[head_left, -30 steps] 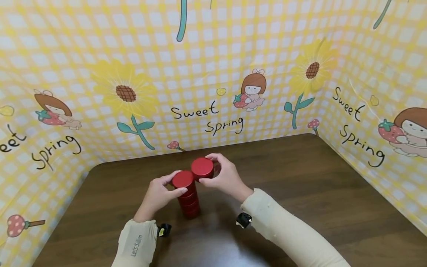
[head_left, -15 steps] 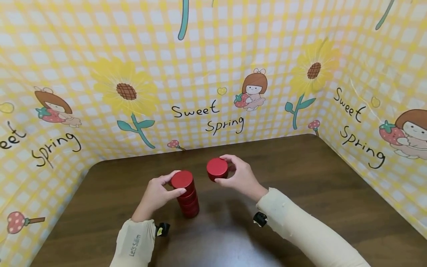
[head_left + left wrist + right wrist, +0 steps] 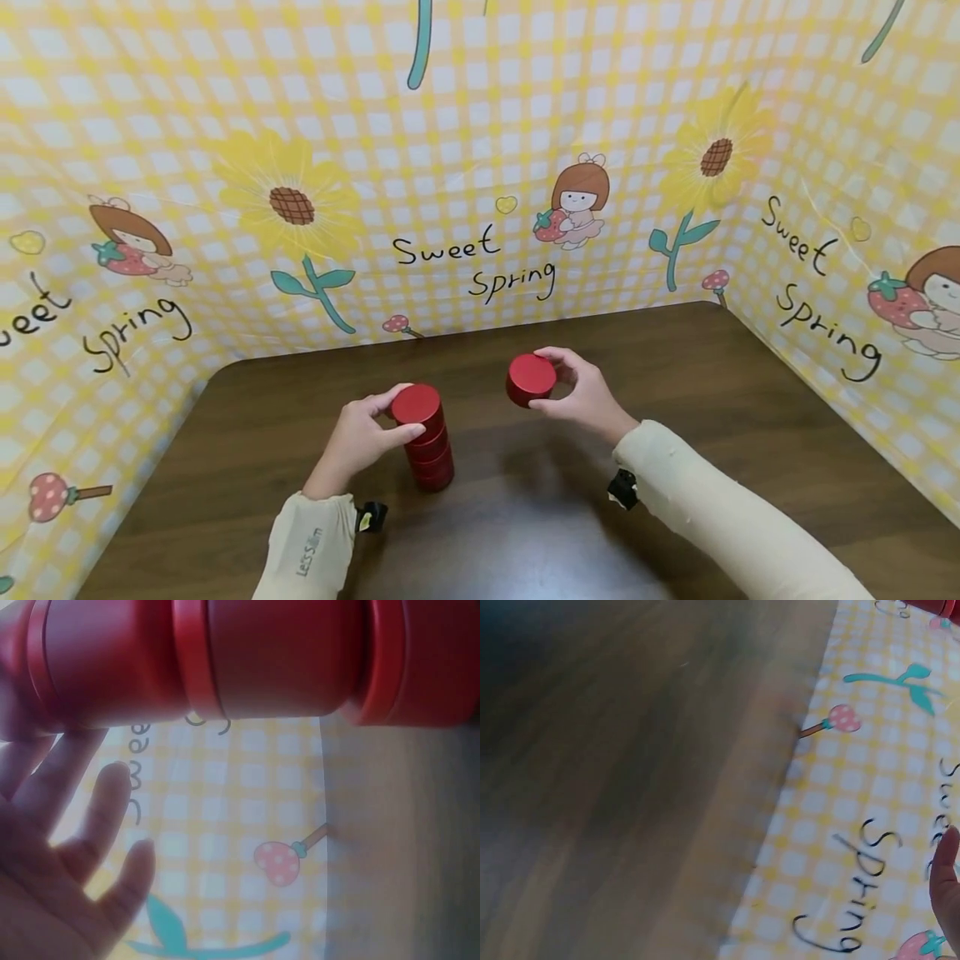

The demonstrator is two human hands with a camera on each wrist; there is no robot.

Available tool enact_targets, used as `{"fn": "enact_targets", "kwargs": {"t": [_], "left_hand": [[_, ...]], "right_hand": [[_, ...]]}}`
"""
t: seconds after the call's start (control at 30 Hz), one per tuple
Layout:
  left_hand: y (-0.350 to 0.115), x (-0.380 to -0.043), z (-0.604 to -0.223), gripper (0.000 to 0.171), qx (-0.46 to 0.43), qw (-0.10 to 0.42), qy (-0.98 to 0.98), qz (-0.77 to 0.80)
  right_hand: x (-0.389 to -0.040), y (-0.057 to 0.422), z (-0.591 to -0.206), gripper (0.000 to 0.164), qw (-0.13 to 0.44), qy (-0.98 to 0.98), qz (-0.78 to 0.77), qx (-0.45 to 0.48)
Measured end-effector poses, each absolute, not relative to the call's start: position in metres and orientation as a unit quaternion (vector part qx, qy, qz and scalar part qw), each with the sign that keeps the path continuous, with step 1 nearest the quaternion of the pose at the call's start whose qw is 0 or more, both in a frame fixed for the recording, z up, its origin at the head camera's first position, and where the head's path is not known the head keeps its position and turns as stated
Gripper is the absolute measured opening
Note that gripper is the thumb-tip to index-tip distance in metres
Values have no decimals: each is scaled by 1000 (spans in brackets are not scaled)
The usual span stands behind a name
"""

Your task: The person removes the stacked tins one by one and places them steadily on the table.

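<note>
A stack of several round red tins (image 3: 432, 468) stands upright on the table. My left hand (image 3: 358, 440) pinches the top tin (image 3: 417, 405) between thumb and fingers. In the left wrist view the stacked tins (image 3: 277, 660) lie across the upper part, with the other fingers (image 3: 112, 799) stretched out below them. To the right of the stack, my right hand (image 3: 587, 400) holds a single red tin (image 3: 531, 378) by its side, raised over the table. Only a fingertip (image 3: 946, 859) and a corner of red tin (image 3: 939, 606) show in the right wrist view.
The dark wood-grain table (image 3: 720, 417) has rounded far corners. A yellow checked cloth (image 3: 450, 125) with flowers and lettering surrounds it at the back and both sides. Small black devices (image 3: 622, 489) are strapped at both wrists.
My right hand has carried the single tin rightward, from right beside the top of the stack to well apart from it. My left hand keeps its hold on the stack's top.
</note>
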State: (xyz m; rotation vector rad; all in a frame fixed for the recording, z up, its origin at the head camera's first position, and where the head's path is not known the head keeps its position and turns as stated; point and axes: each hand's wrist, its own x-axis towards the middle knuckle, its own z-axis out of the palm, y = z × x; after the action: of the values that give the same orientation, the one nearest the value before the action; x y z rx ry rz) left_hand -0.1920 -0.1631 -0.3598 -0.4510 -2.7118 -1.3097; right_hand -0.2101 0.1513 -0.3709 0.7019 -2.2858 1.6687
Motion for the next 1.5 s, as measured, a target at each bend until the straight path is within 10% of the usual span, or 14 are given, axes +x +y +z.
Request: {"fn": "enact_targets", "kwargs": {"t": [1.5], "left_hand": [[-164,-193,-362,53,-160,54,-882,-440]], "right_hand": [[-224,197,-409,58,-110,-804,516,273]]}}
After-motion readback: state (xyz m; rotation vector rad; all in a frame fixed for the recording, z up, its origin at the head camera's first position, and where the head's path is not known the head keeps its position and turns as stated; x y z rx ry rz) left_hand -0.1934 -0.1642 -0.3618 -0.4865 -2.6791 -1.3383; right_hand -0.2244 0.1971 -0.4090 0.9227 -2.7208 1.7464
